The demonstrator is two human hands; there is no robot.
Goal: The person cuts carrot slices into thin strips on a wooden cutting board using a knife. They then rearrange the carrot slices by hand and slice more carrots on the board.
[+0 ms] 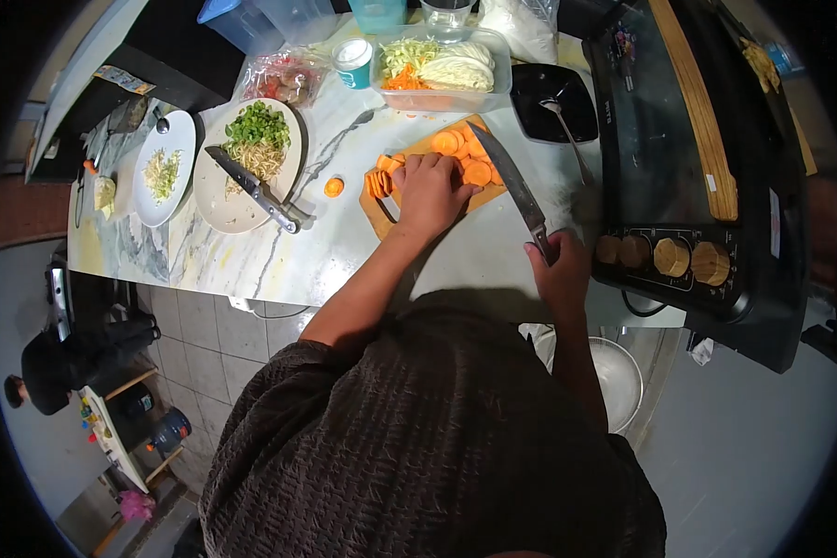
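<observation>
My left hand rests on the wooden cutting board, its fingers bent down over carrot slices; what lies under the palm is hidden. Round carrot slices spread on the board's right side, and a stack of carrot slices leans at its left. My right hand is closed around the handle of a large kitchen knife. The blade slants up and left past the board's right edge, its tip near the far slices. One carrot piece sits alone on the marble counter, left of the board.
Left are a plate of chopped greens and sprouts with a second knife across it, and a white oval plate. Behind the board stand a vegetable container and a cup. At right are a black dish and a griddle.
</observation>
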